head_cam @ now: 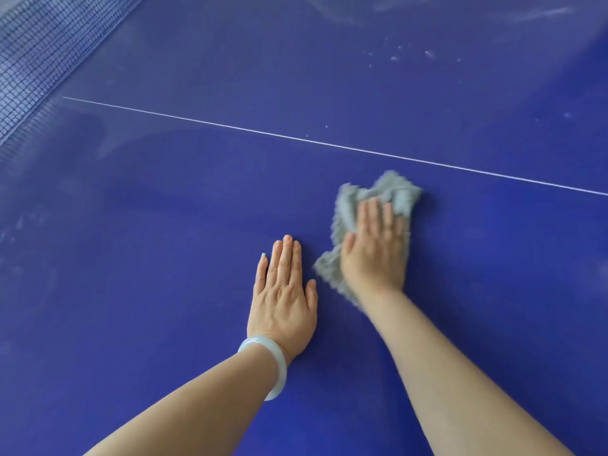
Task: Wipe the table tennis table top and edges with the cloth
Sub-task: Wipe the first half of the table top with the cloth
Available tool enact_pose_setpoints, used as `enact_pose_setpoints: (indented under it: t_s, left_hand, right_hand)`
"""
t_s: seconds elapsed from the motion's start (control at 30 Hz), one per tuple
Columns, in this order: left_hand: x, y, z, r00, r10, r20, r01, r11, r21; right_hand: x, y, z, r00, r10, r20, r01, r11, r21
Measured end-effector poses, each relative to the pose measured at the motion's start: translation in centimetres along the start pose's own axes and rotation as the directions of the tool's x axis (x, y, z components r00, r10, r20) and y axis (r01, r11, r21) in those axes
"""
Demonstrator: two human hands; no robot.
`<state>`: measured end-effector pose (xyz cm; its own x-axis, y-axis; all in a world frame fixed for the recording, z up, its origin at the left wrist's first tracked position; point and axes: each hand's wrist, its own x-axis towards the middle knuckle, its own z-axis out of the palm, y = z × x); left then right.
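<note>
Fingers (378, 218) of my right hand (375, 255) lie straight, pressing the cloth (399, 192) flat on the table (164, 324). My left hand (283, 291) lies flat too, holding nothing, just left of the cloth. A line (296, 138) runs farther off; the net (33, 60) is far left.

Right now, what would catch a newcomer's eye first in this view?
The right hand presses a crumpled grey cloth flat on the blue table, on the near side of the white line. The left hand lies flat beside it, a pale bangle on its wrist. White specks dot the top beyond the line, and the net stands at far left.
</note>
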<state>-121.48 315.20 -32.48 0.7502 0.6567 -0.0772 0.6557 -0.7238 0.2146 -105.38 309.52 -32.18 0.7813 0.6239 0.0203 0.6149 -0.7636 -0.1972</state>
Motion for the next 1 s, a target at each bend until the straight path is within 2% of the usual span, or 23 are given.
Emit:
enact_pose_setpoints:
  t_s: [0.07,0.1,0.13,0.17,0.23,0.3,0.37,0.4,0.43,0.47,0.53,0.57,0.6,0.63,0.7,0.77,0.8,0.9,1.0]
  left_hand:
    - [0.0,0.0,-0.1,1.0,0.001,-0.002,-0.001,1.0,0.002]
    - [0.0,0.0,-0.1,1.0,0.001,-0.006,-0.001,1.0,0.003]
    - [0.0,0.0,-0.1,1.0,0.0,-0.009,0.0,1.0,0.002]
    - [0.0,0.0,-0.1,1.0,-0.002,-0.008,0.002,1.0,0.001]
    - [-0.1,0.1,-0.1,1.0,-0.008,-0.007,0.008,1.0,0.003]
    - [-0.1,0.1,0.0,1.0,-0.009,-0.014,0.009,1.0,0.008]
    - [0.0,0.1,0.1,1.0,-0.012,-0.013,0.012,1.0,-0.001]
    - [0.0,0.2,0.1,1.0,-0.013,-0.013,0.013,1.0,-0.005]
    - [0.0,0.2,0.0,1.0,-0.01,-0.016,0.01,1.0,-0.007]
    - [0.0,0.2,-0.1,1.0,-0.005,-0.02,0.005,1.0,-0.01]
    - [-0.1,0.2,-0.3,1.0,-0.002,-0.025,0.001,1.0,-0.018]
    - [-0.2,0.2,-0.3,1.0,0.001,-0.029,-0.001,1.0,-0.022]
    - [-0.2,0.2,-0.3,0.999,0.006,-0.034,-0.007,1.0,-0.028]
    - [-0.2,0.2,-0.3,0.999,0.013,-0.04,-0.014,0.999,-0.029]
    - [-0.2,0.3,-0.3,0.998,0.028,-0.05,-0.029,0.999,-0.024]
    - [-0.6,0.6,-0.5,0.997,0.054,-0.064,-0.056,0.998,-0.026]
    - [-1.0,1.1,-0.5,0.994,0.079,-0.077,-0.082,0.996,-0.041]
    - [-3.8,6.4,0.2,0.971,0.228,-0.079,-0.237,0.961,-0.14]
    - [-7.4,14.7,2.7,0.894,0.448,-0.012,-0.445,0.884,-0.139]
  right_hand:
    - [-2.6,0.8,-0.1,0.961,-0.267,0.069,0.269,0.963,-0.016]
    - [-2.9,2.9,-0.7,0.943,-0.324,0.078,0.325,0.946,-0.001]
    - [-3.1,5.6,-1.2,0.946,-0.319,0.062,0.319,0.948,-0.003]
    - [-3.3,8.6,-1.7,0.968,-0.249,0.034,0.25,0.968,-0.022]
    - [-3.8,15.0,-2.8,1.0,0.009,-0.026,-0.011,0.998,-0.066]
    - [-4.4,18.9,-3.9,0.967,0.25,-0.058,-0.253,0.965,-0.067]
    - [-5.0,17.7,-3.8,0.902,0.422,-0.089,-0.427,0.903,-0.044]
    - [-5.6,15.7,-3.6,0.882,0.46,-0.099,-0.465,0.885,-0.032]
    - [-6.5,13.3,-3.3,0.893,0.438,-0.101,-0.442,0.897,-0.016]
    - [-7.6,11.0,-2.7,0.935,0.337,-0.108,-0.341,0.94,-0.02]
    - [-11.2,8.1,-1.7,0.999,0.005,-0.039,-0.008,0.998,-0.069]
    - [-12.8,8.4,-1.7,0.991,-0.133,0.007,0.134,0.988,-0.079]
    - [-13.9,10.1,-2.1,0.978,-0.205,0.025,0.206,0.976,-0.067]
    - [-14.8,12.4,-2.7,0.979,-0.201,0.026,0.202,0.978,-0.051]
    - [-16.5,17.1,-3.9,1.0,-0.013,-0.014,0.012,0.999,-0.051]
    - [-17.4,20.1,-4.8,0.982,0.18,-0.05,-0.182,0.982,-0.05]
    - [-17.5,20.6,-4.8,0.973,0.225,-0.048,-0.228,0.972,-0.056]
    - [-17.3,20.6,-4.6,0.973,0.227,-0.038,-0.229,0.97,-0.084]
    - [-17.3,20.7,-4.9,0.974,0.223,-0.038,-0.225,0.972,-0.061]
